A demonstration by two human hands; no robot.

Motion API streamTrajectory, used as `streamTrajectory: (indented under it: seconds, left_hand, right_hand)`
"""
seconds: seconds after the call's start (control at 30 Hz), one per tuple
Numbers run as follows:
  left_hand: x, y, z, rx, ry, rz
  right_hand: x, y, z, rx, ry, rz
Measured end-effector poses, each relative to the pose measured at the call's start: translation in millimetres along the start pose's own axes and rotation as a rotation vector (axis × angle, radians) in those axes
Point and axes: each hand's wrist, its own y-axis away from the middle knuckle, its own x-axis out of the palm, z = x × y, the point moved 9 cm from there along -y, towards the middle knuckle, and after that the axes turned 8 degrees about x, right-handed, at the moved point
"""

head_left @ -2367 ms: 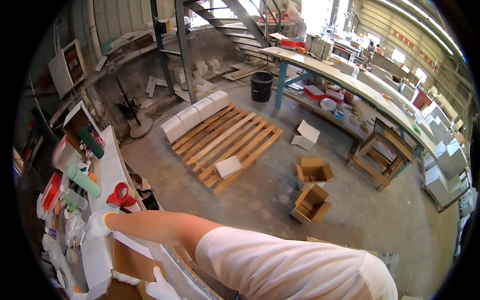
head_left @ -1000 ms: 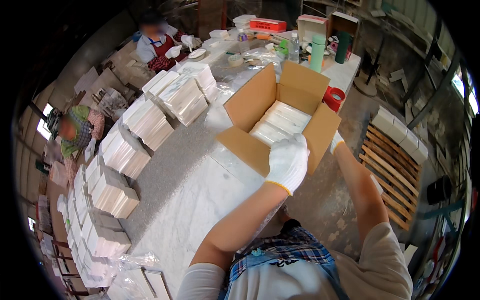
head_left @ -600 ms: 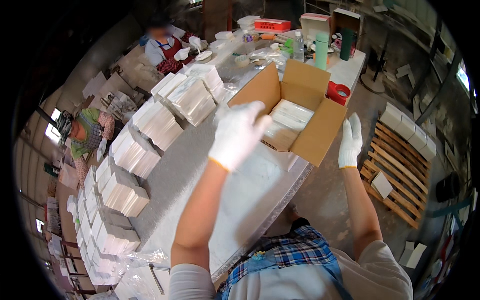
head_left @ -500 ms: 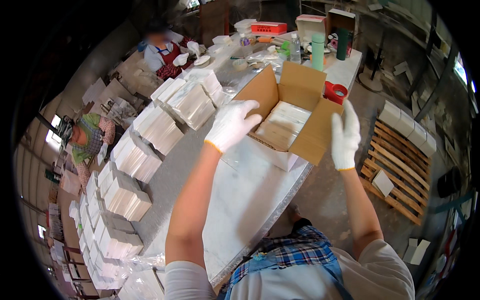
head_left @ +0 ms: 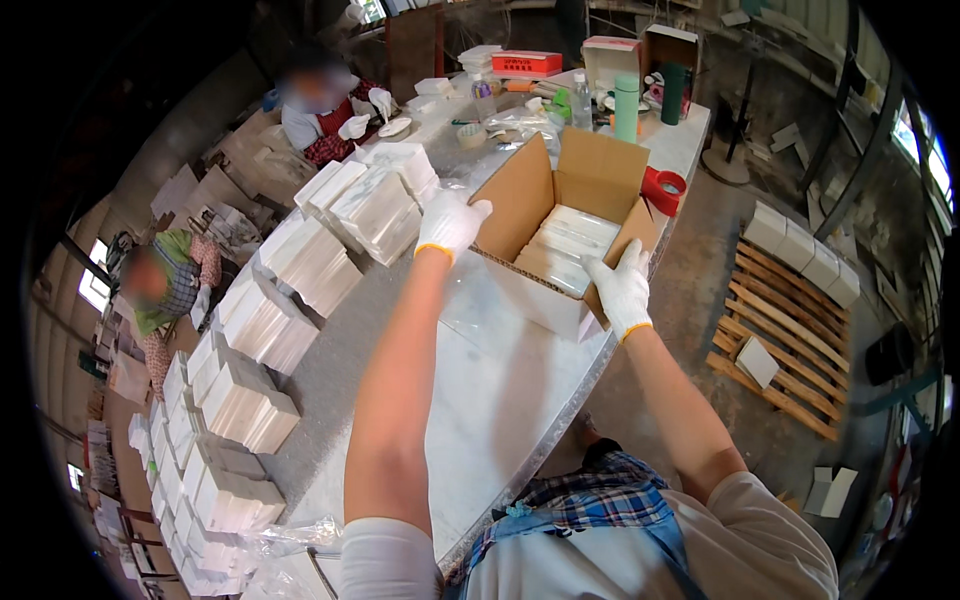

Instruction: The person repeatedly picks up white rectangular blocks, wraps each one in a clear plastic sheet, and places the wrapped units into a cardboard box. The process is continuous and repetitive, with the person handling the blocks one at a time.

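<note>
Cardboard box [head_left: 538, 298], brown within and white outside, stands on the table [head_left: 470, 365] between the fingers of the two hands, its open mouth facing up. It sits slantwise: the white near wall runs from close under the left fingers toward the person's right, its right end closer to the person. Which of its sides is the longer cannot be told surely. Inside, just beyond the right thumb, lies a row of wrapped white pieces [head_left: 568, 243].

The left hand [head_left: 450, 222] is at the left flap [head_left: 515, 192], its thumb reaching out to the flap's edge; the other fingers are mostly hidden, so whether they grip cannot be told. The right hand [head_left: 624, 288] has thumb and fingers spread well apart against the right flap [head_left: 645, 226], the thumb toward the inside; whether the flap is pinched cannot be told. The far flap [head_left: 603, 163] rises beyond both sets of fingers.

Past the right fingers, just beside the box, is a red tape dispenser [head_left: 660, 190]; farther off stands a pale green bottle [head_left: 626, 108]. Left of the left fingers are stacked white slabs [head_left: 375, 215].
</note>
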Motion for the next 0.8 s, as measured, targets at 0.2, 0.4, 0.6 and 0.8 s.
streamTrajectory:
  seconds: [0.2,0.4,0.6,0.8]
  left_hand:
    - [-3.1,24.2,-9.9,0.072,0.020,-0.135]
    - [-12.8,78.1,-4.5,0.049,0.087,-0.233]
    - [3.1,127.1,12.8,-0.072,0.375,-0.306]
    - [-6.9,145.4,3.3,-0.088,0.175,-0.234]
  right_hand:
    - [3.6,-21.8,-1.6,-0.101,-0.044,0.134]
    - [19.5,-58.8,17.4,-0.107,-0.033,0.413]
    - [59.2,-84.9,45.1,-0.202,0.074,0.716]
    - [49.4,-63.3,59.3,-0.155,0.067,0.722]
